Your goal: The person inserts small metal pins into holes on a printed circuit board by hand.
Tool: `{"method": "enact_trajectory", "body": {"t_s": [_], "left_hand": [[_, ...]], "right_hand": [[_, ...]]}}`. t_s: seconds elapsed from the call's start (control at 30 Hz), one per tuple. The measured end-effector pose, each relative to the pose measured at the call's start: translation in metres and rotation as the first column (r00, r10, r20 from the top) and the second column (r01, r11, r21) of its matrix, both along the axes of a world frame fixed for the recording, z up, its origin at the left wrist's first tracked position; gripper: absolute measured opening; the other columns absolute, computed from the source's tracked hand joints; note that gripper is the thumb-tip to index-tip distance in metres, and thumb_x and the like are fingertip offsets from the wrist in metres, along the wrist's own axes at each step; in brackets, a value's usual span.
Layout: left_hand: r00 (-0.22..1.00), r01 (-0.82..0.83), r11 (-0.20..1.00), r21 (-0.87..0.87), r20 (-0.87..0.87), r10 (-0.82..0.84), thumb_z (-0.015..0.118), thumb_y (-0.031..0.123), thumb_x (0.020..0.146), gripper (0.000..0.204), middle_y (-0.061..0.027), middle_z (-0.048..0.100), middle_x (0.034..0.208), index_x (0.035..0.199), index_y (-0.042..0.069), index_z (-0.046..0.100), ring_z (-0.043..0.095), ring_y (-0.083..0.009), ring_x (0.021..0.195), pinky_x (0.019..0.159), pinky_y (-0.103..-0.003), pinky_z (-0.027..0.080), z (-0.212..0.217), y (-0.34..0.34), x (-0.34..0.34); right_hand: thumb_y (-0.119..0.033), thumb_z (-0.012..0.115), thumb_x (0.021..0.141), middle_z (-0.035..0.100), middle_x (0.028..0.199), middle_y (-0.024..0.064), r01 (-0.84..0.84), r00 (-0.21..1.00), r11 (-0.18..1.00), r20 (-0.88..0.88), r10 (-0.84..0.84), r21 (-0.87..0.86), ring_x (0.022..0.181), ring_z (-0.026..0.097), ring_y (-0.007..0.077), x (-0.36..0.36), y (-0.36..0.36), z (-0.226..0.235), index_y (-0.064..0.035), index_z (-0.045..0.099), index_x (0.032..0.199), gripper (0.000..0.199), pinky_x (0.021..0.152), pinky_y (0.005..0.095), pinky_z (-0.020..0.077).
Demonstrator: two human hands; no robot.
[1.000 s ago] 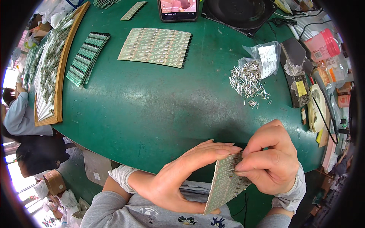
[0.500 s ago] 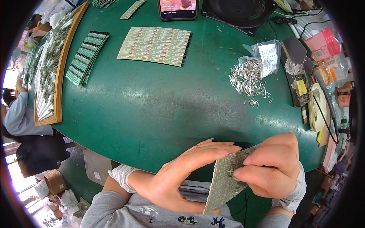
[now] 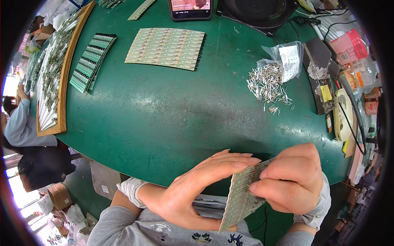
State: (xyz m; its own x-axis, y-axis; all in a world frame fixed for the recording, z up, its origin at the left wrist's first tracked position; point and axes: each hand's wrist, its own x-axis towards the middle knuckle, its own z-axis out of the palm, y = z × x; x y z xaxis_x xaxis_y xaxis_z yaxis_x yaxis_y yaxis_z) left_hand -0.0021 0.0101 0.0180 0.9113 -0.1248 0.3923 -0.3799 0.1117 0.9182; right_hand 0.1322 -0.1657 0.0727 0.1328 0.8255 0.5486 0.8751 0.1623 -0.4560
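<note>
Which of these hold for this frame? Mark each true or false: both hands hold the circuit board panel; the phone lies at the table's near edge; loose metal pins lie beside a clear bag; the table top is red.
1. Both the left hand and right hand hold the circuit board panel. True.
2. The phone lies at the table's near edge. False: it lies at the far side.
3. Loose metal pins lie beside a clear bag. True.
4. The table top is red. False: it is green.

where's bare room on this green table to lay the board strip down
Widest bare patch: middle of the green table, between the flat panel, the pile of metal pins and the hands. Crowded: right edge around the tool tray, left side by the wooden tray.
</note>
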Motion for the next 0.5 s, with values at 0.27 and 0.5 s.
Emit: {"method": "enact_trajectory", "body": {"t_s": [0.27,0.5], "left_hand": [[1.0,-0.011,1.0,0.008,0.003,0.011,0.096,0.019,0.055,0.114,-0.0377,0.046,0.13,0.14,-0.002,0.022,0.046,-0.0483,0.126,0.109,-0.06,0.026,0.0,0.0,0.0],[1.0,-0.02,0.999,-0.032,0.021,0.021,0.096,0.016,0.053,0.116,-0.0371,0.047,0.13,0.14,-0.002,0.023,0.046,-0.0478,0.126,0.109,-0.059,0.026,-0.002,-0.001,0.001]], "right_hand": [[-0.011,0.069,0.059,0.061,0.096,0.0024,0.019,0.989,1.0,0.146,-0.018,-0.003,0.076,0.058,0.0172,-0.001,-0.01,-0.004,-0.0077,0.07,0.092,0.033,0.059,0.0269,0.0458],[-0.01,0.069,0.063,0.063,0.095,0.0005,0.087,0.959,0.996,0.269,-0.083,-0.004,0.076,0.058,0.0161,0.003,-0.016,0.002,-0.008,0.071,0.093,0.03,0.058,0.031,0.046]]}}
